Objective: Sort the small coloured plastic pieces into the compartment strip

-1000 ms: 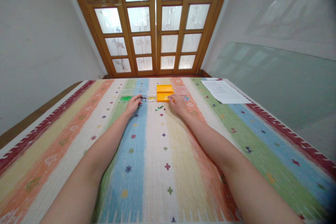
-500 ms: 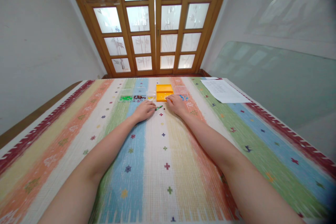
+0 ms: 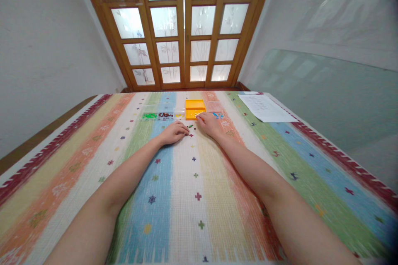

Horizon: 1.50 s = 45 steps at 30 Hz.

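My left hand point(image 3: 175, 132) rests on the cloth, fingers curled together, their tips beside a short strip of small green and dark pieces point(image 3: 190, 126). Whatever is in its fingertips is too small to make out. My right hand point(image 3: 208, 125) has its closed fingertips at the front right corner of an open yellow box point(image 3: 195, 104), which has small light bits in its front half. Any piece in those fingers is hidden. Left of the yellow box stand clear lidded boxes of green pieces point(image 3: 149, 116), dark red pieces point(image 3: 166, 115) and yellow pieces point(image 3: 179, 116).
Right of my right hand is a clear box with blue pieces point(image 3: 218, 115). A printed paper sheet point(image 3: 265, 107) lies at the far right of the striped tablecloth point(image 3: 183, 198). A glass panel point(image 3: 326, 99) leans on the right wall, and wooden glazed doors point(image 3: 183, 39) stand behind the table.
My left hand has shifted slightly right and toward me, its fingertips now below the green and dark strip, covering part of it. My right hand stays at the yellow box.
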Motion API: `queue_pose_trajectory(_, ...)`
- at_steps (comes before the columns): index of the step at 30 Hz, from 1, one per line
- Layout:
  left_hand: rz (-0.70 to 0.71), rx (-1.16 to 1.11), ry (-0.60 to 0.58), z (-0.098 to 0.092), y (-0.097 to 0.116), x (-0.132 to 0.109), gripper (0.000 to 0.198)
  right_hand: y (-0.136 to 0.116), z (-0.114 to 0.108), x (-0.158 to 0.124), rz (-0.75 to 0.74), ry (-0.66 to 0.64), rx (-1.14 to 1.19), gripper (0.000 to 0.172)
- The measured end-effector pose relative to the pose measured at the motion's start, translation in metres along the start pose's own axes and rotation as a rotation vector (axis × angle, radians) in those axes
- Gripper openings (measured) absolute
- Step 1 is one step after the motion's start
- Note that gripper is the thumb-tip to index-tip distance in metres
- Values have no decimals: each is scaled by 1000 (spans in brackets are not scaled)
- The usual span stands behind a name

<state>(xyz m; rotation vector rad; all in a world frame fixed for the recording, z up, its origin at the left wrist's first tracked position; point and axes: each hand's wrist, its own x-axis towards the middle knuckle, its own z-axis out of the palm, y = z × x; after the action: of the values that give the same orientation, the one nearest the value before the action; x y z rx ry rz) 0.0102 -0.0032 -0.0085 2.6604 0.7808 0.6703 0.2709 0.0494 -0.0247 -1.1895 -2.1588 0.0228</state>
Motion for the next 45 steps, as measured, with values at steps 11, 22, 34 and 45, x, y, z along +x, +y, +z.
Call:
queue_pose_trajectory(11, 29, 92, -34, 0, 8, 3, 35, -5, -5, 1, 13, -31, -25, 30)
queue_pose_trajectory(22, -24, 271, -21, 1, 15, 5, 24, -5, -5, 0, 12, -36, -16, 30)
queue_pose_trajectory(34, -116, 291, 31, 0, 15, 3, 20, -4, -5, 0, 4, -35, -6, 29)
queue_pose_trajectory(45, -103, 306, 40, -3, 12, 2, 18, -4, -3, -1, 4, -48, -3, 29)
